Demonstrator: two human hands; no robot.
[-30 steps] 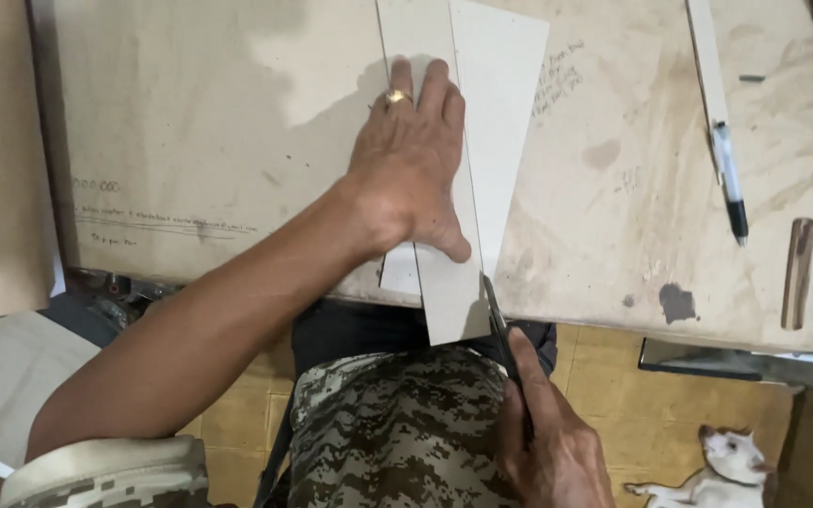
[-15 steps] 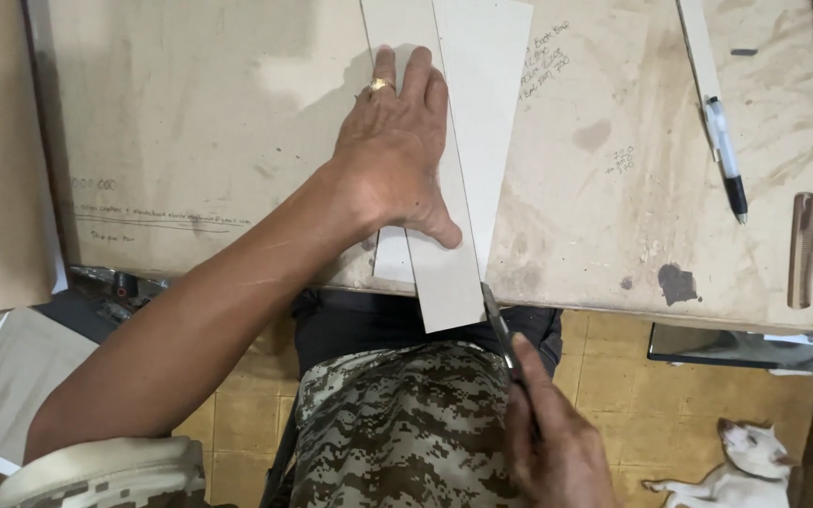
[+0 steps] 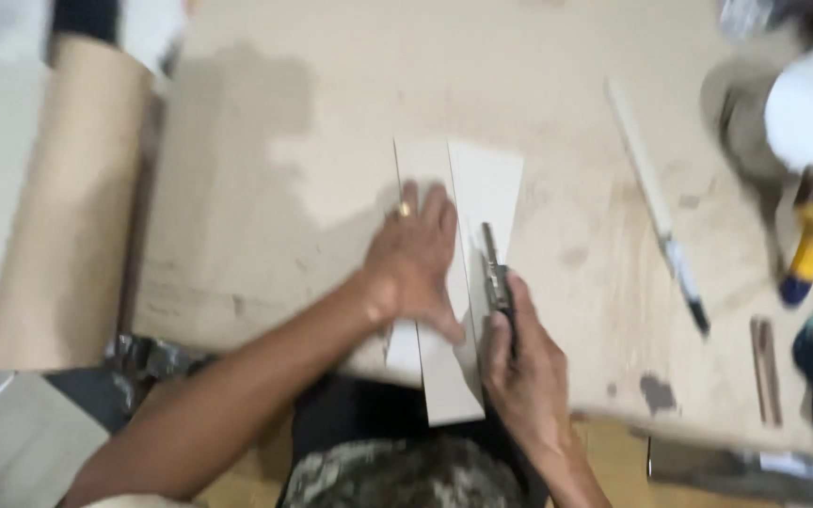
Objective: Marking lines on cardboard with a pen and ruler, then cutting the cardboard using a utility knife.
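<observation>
Nearest to us, our right hand (image 3: pixel 518 362) is curled shut around the dark handle of a utility knife (image 3: pixel 494 275), whose metal blade end points away from our body, up the bench. The knife lies just to the right of a long pale grey card strip (image 3: pixel 449 376), close against its right edge as far as the blurred view lets us tell. The near end of that strip juts past the front edge of the workbench (image 3: pixel 265 245), toward our lap.

Just left of the knife, our left hand (image 3: pixel 416 259) lies flat and spread on the strip, palm down, pinning it to the bench and grasping nothing; a gold ring shows on one finger. The strip's long axis runs from our body straight out across the bench, and the knife lies along the same line, so the blade sits parallel to the edge and beside the pressing hand. Under the strip a wider white sheet (image 3: pixel 491 183) fans out to the right.

Farther right, well apart from both hands, a marker pen (image 3: pixel 665 240) lies on the bench at a slant. To the far left stands a brown cardboard roll (image 3: pixel 68 207).
</observation>
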